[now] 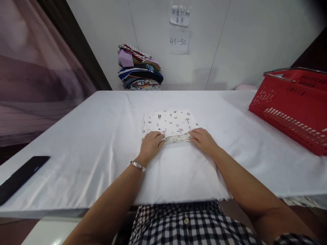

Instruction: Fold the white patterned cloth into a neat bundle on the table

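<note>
Hands (150,144) seemingly gripping folded cloth (170,123)

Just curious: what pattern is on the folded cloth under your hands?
White folded cloth with small scattered motifs, seen in the head view.

You've got a white folded cloth (170,124) w/ small dark & pastel motifs, on a plain white tablecloth (89,153). Basket (291,102) is red w/ grey metal handle. Black flat object (20,177) at left edge. Your shirt (189,224): black/white check. Stack of fabrics (139,68) at back: lilac, navy, red-white print.
</note>
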